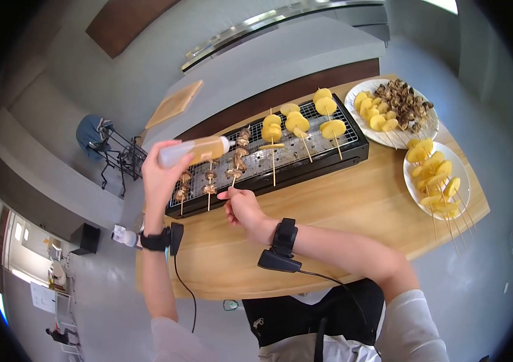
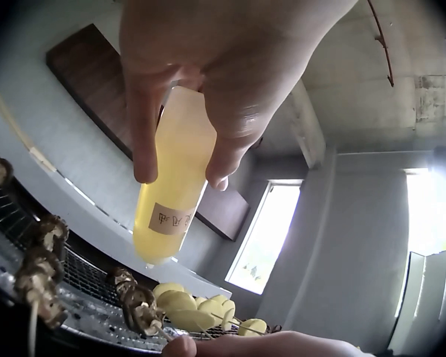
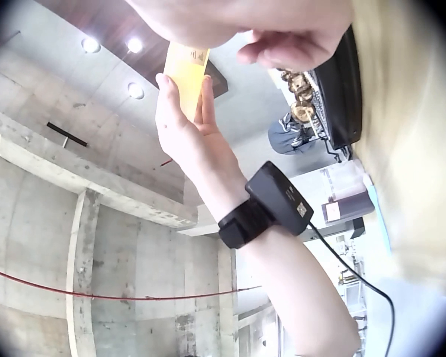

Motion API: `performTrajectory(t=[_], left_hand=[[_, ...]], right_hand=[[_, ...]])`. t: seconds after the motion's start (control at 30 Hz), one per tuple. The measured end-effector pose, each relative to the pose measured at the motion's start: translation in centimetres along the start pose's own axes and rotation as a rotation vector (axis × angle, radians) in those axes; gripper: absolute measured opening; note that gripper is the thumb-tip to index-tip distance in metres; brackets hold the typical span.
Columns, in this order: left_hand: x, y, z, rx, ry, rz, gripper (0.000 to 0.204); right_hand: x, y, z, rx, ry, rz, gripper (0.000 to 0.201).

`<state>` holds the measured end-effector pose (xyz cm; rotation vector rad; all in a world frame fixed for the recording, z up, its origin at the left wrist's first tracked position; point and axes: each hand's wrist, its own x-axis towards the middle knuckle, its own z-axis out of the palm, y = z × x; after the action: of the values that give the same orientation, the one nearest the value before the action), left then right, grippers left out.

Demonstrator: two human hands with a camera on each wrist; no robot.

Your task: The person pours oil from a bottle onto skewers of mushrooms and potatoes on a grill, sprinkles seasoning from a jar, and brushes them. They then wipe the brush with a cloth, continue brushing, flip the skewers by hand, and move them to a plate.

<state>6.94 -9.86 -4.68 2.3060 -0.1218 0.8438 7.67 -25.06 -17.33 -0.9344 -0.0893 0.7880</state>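
In the head view the left hand [image 1: 159, 175] grips a squeeze bottle [image 1: 199, 151] of yellow liquid, tilted sideways with its nozzle over the mushroom skewers on the grill [image 1: 256, 163]. The left wrist view shows fingers and thumb around the labelled bottle [image 2: 171, 201], its lower end above the skewers. At the grill's front edge the right hand [image 1: 244, 208] pinches the stick end of a mushroom skewer [image 1: 239, 160]. Other mushroom skewers [image 1: 210, 178] lie to its left, and potato-slice skewers [image 1: 297, 123] to its right.
On the wooden table [image 1: 329, 205], a plate [image 1: 362, 133] of potato slices and mushrooms stands right of the grill, with a plate [image 1: 410, 181] of potato skewers nearer the person. A white-capped bottle [image 1: 125, 236] is by the table's left edge. A wooden board [image 1: 175, 104] lies behind the grill.
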Motion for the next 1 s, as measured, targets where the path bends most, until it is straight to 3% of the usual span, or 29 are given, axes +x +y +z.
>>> performTrajectory(t=[0.07,0.2,0.27,0.47,0.6,0.67,0.73,0.8,0.87,0.93,1.0], left_hand=[[1.7,-0.9,1.3,-0.042,-0.013,-0.084,0.036],[3.9,-0.8,3.0,0.018,-0.007,-0.095,0.034],[4.2,-1.3,3.5,0.127,0.028,0.008,0.036],[3.4,-1.3,4.9,-0.108,0.053,0.011,0.039],[4.4,-0.7,6.0,-0.053,0.052,0.04,0.04],[4.5,-0.4,6.2,-0.044,-0.043,0.006,0.037],[3.6,0.0,6.1,0.014,-0.042,0.002,0.037],[1.4,0.8,5.9,-0.255,0.0,-0.051,0.036],[-0.5,0.2,4.9,-0.186,0.025,0.069,0.034],[-3.2,2.1,3.8,-0.363,0.016,-0.056,0.035],[-4.9,2.9,3.2,-0.329,0.013,-0.057,0.036]], right_hand=[[-0.3,-0.5,-0.3,0.018,-0.055,0.04,0.033],[-1.0,-0.3,-1.5,0.029,-0.125,0.101,0.034],[-3.4,-1.0,-2.9,-0.038,-0.127,0.165,0.034],[-7.3,-4.3,-7.7,-0.01,-0.043,0.098,0.048],[-5.6,-5.4,-9.4,0.007,-0.061,0.062,0.037],[-4.8,-4.9,-10.0,0.028,-0.077,-0.038,0.028],[-4.5,-4.4,-10.5,0.027,-0.108,-0.048,0.028],[-4.6,-3.9,-10.8,-0.002,-0.129,-0.008,0.03],[-4.4,-3.7,-10.7,0.025,-0.113,-0.02,0.032],[-4.3,-3.7,-10.8,-0.026,-0.14,-0.008,0.033],[-4.3,-3.9,-11.0,-0.022,-0.139,-0.019,0.034]])
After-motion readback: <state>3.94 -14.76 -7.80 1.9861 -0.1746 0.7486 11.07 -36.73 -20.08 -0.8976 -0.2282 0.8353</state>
